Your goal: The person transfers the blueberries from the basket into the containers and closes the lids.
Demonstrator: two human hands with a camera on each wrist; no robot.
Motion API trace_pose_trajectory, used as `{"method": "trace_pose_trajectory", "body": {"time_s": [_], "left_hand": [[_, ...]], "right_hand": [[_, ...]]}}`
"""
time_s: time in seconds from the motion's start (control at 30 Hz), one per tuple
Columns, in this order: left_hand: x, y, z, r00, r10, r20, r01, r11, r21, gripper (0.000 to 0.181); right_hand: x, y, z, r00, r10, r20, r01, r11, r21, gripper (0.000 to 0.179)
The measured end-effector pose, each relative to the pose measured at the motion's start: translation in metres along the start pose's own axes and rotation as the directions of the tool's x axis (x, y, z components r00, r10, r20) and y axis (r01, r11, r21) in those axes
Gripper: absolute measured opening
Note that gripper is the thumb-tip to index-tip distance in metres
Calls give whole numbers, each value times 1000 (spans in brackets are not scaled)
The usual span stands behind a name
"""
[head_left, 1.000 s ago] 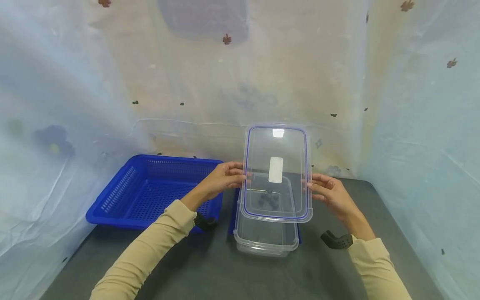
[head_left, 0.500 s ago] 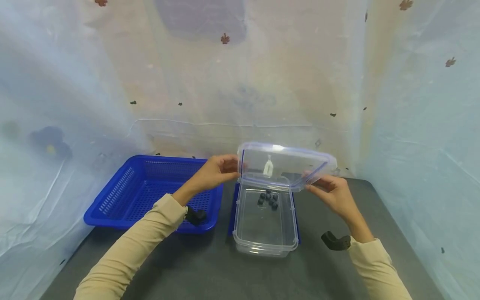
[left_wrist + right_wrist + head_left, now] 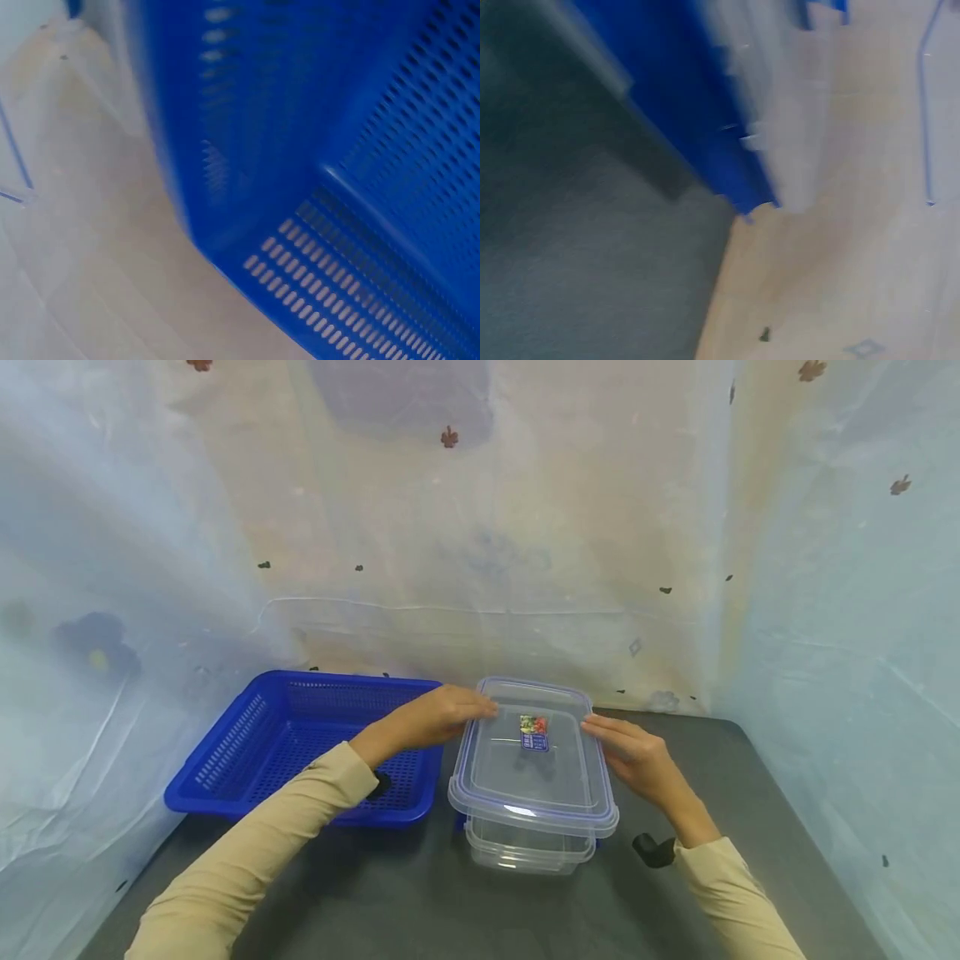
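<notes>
A clear plastic lid (image 3: 495,777) with a blue seal line and a colourful label sits over a clear rectangular food container (image 3: 525,858), its front edge offset from the container's rim. My left hand (image 3: 435,717) holds the lid's left edge near the back, fingertips on top. At the opposite edge my right hand (image 3: 637,758) holds the lid, its thumb hidden. Through the lid several small dark round pieces (image 3: 536,763) show dimly inside the container. Neither wrist view shows the fingers.
To the left stands a blue perforated basket (image 3: 225,752), under my left forearm; its slotted wall (image 3: 315,292) fills the left wrist view. A blue base (image 3: 682,97) lies beneath the container on the dark table (image 3: 420,910). A patterned plastic sheet (image 3: 585,543) hangs behind.
The lid was upright, then tipped flat and came down over the container, its labelled face turning up. Both hands moved with it, and it now covers the dark round pieces.
</notes>
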State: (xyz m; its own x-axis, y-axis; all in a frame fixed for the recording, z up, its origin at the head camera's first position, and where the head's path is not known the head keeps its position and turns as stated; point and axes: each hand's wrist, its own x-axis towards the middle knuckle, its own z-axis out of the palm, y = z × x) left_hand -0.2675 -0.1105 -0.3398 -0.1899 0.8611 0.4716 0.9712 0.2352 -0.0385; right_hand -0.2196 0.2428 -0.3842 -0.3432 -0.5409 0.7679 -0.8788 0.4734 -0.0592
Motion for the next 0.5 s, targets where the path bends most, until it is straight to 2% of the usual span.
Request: {"method": "trace_pose_trajectory", "body": {"time_s": [0.17,0.3,0.43,0.5], "left_hand": [[-1,-3,13,993,-4,118,-13,989,144,37],[1,-5,22,977,-31,213,-21,971,239,37],[2,-6,29,957,-53,285,-31,959,283,40],[2,-6,32,948,-51,313,-43,957,287,40]], "right_hand": [[-6,2,10,995,-61,84,68,994,-81,39],[-13,6,17,987,-90,132,105,988,-113,25],[-18,9,23,980,-71,186,97,986,-136,42],[-20,10,25,977,-56,204,87,985,-148,45]]}}
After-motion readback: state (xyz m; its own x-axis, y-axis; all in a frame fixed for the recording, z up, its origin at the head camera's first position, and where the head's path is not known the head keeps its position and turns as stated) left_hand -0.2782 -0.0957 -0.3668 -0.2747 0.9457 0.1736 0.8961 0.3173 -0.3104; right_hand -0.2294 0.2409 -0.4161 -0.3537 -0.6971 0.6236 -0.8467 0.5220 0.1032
